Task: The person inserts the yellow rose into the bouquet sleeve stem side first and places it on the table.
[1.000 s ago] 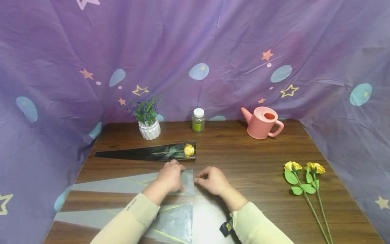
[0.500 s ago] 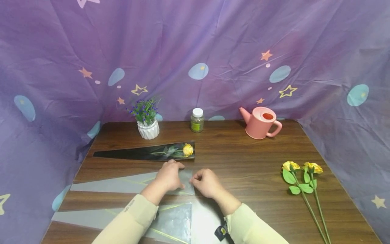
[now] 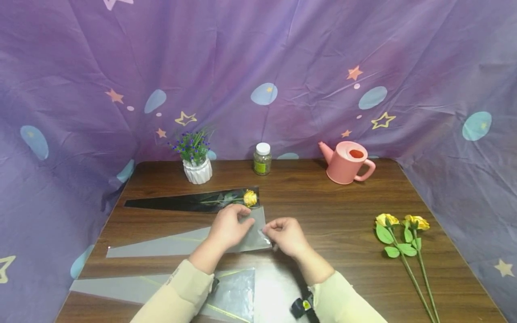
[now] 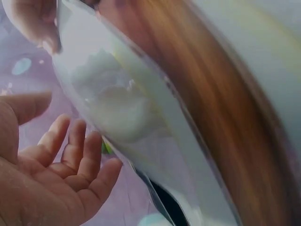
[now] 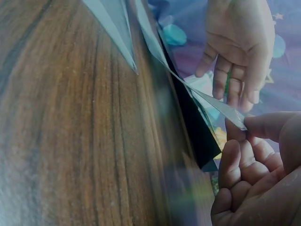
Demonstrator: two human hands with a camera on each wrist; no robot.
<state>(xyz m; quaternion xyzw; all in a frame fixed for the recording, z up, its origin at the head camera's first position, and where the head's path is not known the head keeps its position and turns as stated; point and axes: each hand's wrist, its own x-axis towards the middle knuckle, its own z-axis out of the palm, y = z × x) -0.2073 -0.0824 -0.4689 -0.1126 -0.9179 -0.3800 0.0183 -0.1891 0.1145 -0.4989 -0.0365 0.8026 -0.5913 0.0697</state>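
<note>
A grey, see-through tapered flower sleeve (image 3: 161, 242) with pale yellow lines lies across the left of the table, its wide end lifted. My right hand (image 3: 287, 235) pinches the edge of that wide end between thumb and forefinger, as the right wrist view shows at the sleeve's corner (image 5: 237, 121). Over the sleeve in the head view is my left hand (image 3: 230, 226); its fingers are loosely bent and nothing sits between them in the left wrist view. Behind lies a black-backed sleeve (image 3: 169, 205) holding a yellow rose (image 3: 250, 198).
A second grey sleeve (image 3: 232, 291) lies in front, partly under my left forearm. Two yellow roses with long stems (image 3: 409, 269) lie at the right. Along the back stand a potted plant (image 3: 197, 170), a white-capped jar (image 3: 262, 161) and a pink watering can (image 3: 345, 166).
The grey sleeve has shifted right and its wide end has risen and tilted. My right hand has taken hold of its edge; my left hand has moved slightly up and right.
</note>
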